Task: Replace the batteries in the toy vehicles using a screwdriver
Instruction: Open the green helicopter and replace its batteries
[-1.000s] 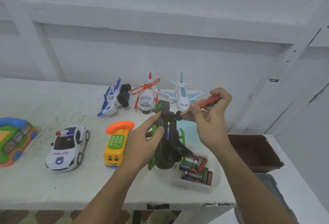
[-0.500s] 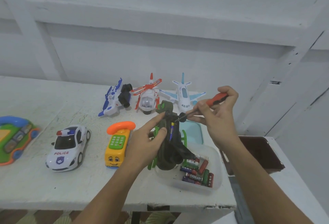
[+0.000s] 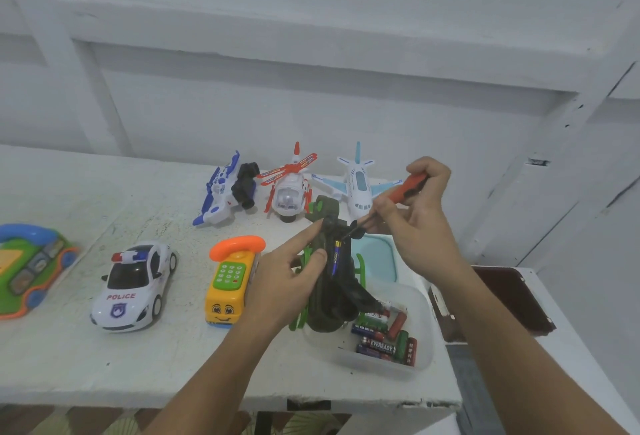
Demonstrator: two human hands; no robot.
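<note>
Your left hand [image 3: 284,283] grip wrapped round green helicopter [image 3: 329,310], battery [image 3: 336,256] showing; right hand [image 3: 426,230] grip pinching orange screwdriver [image 3: 407,189], tip on helicopter.

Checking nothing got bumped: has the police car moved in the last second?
No. The police car keeps the same gap left of the yellow phone toy.

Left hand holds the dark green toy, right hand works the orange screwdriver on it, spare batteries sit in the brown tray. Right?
Not quite. The head view shows the spare batteries in the clear plastic container, not the brown tray. The rest holds: the left hand holds the dark green toy, and the right hand works the orange screwdriver on it.
</note>
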